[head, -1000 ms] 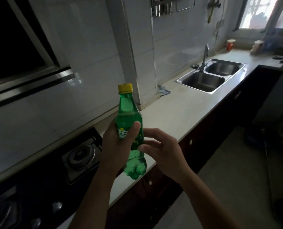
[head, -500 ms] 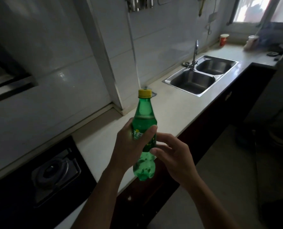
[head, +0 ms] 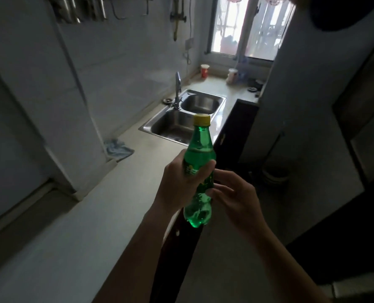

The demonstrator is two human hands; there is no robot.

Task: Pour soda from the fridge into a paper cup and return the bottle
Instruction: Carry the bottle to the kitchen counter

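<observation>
Gripping is done by the left hand [head: 179,184], thumb [head: 204,169] wrapped across the labelled waist of the translucent green plastic bottle [head: 200,147], held upright before the steel double sink [head: 170,127], yellow cap [head: 201,119] fitted. The right hand [head: 236,202] is held beside the lobed base, fingers [head: 223,189] loose, nothing grasped. A red paper cup [head: 204,71] stands beyond the sink.

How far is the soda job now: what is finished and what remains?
Done: the green plastic soda bottle is out of the fridge, gripped by the left hand. In hand: it is held upright, yellow cap on, right hand open beside it. Left: uncap, pour into a paper cup, perhaps the red-and-white cup by the window, then return the bottle.
</observation>
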